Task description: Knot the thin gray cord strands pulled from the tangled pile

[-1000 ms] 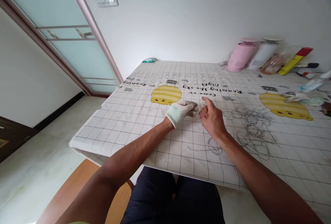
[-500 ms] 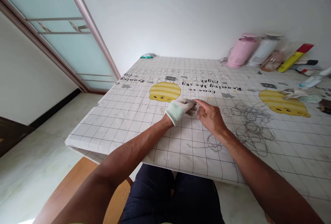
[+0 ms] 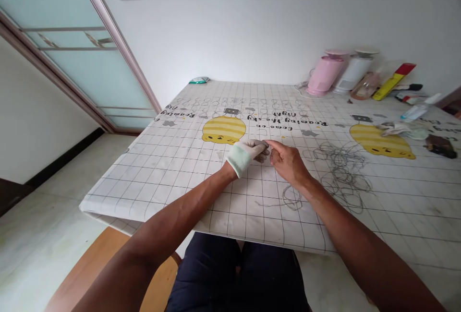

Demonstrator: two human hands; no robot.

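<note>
At the near side of a table (image 3: 140, 177) spread with a checked cloth, a person sits with both forearms reaching in over the edge. The left hand (image 3: 247, 152), in a pale glove with a mint cuff, has its fingers bunched together. The right hand (image 3: 287, 159) is bare, its forefinger stretched out to meet the gloved fingertips and the rest curled under; from here I can't tell whether anything is pinched between them. Thin grey wire lies in a loose tangle (image 3: 344, 170) on the cloth, to the right of the bare hand, and a smaller coil (image 3: 292, 200) sits just beside that wrist. Across the far part of the cloth runs a row of figure-eight loops (image 3: 223, 102).

The containers are mostly over by the wall at the right. A squat bottle (image 3: 364, 87) shows a pinkish tint, though I can't make out how full it is. It leans between a white cylinder (image 3: 355, 74) and a yellow box (image 3: 392, 83) with a red end, whose contents are hidden. Nearer, a clear bottle (image 3: 418, 109) shows blue towards its base, just beyond a crumpled glove (image 3: 408, 130).
</note>
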